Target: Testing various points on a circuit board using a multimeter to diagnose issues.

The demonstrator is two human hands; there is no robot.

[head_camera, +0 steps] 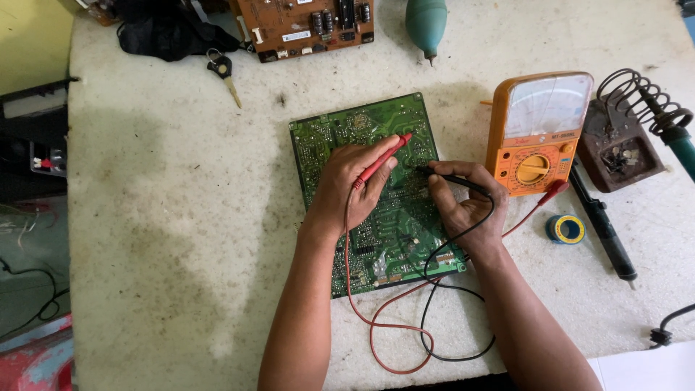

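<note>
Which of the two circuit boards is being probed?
The green circuit board under both hands at the table's middle; the brown circuit board lies untouched at the far edge.

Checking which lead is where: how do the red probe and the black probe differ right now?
The red probe is in the left hand, slanting up-right; the black probe is in the right hand, lying flatter, tip pointing left. Both tips rest on the green circuit board.

Two bare forearms rise from the lower edge of the frame toward its centre, uncovered from elbow to wrist with no sleeve in view. The left hand (pixel 350 181) and right hand (pixel 463 203) are ungloved, fingers plain, nails short; no ring, watch or band shows on either wrist.
</note>
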